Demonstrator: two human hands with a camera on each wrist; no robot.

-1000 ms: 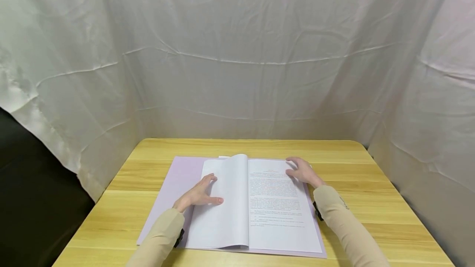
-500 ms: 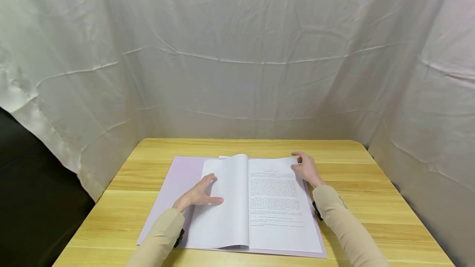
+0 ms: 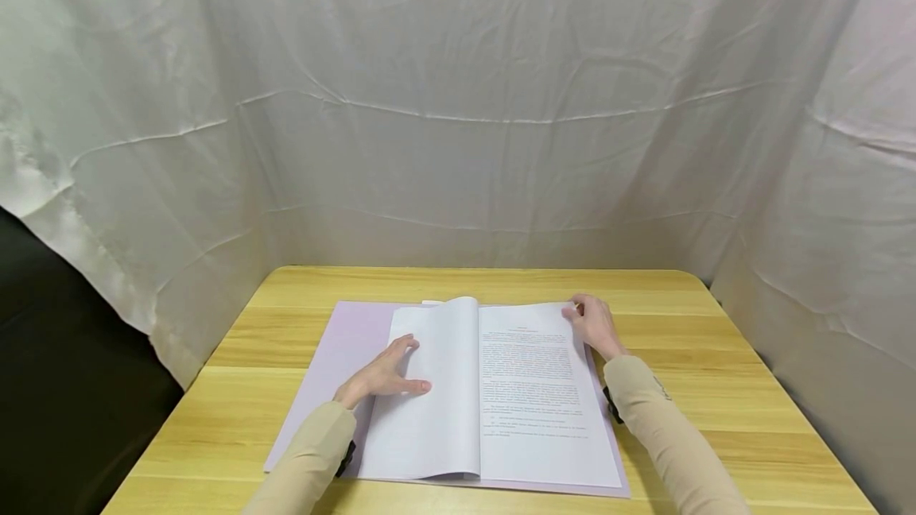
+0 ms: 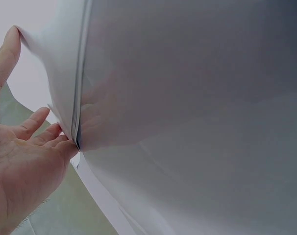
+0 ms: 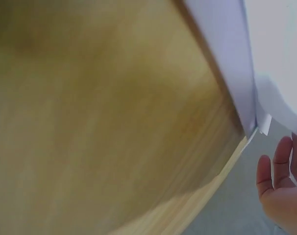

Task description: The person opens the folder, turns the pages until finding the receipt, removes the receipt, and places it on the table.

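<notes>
A document of white sheets [image 3: 533, 459] lies spread on a pale purple folder [image 3: 354, 340]. Its turned-over pages [image 3: 447, 388] curve up near the middle, and printed text covers the right-hand page. My left hand [image 3: 382, 376] rests on the turned pages, thumb and fingers spread. In the left wrist view, the same hand [image 4: 28, 166] touches the paper's edge. With thumb and fingers my right hand [image 3: 595, 328] pinches the top right corner of the printed page, which lifts slightly. The right wrist view shows that hand [image 5: 285, 191] only in part, beside the bent sheet [image 5: 281, 93].
The folder lies on a wooden table [image 3: 687, 388], close to its front. Grey cloth [image 3: 458, 165] hangs behind the table and along both sides. A black area [image 3: 64, 388] fills the lower left.
My right hand has moved slightly up and right to the page's top right corner, and its fingers have closed on it. The corner has lifted a little. My left hand has stayed put.
</notes>
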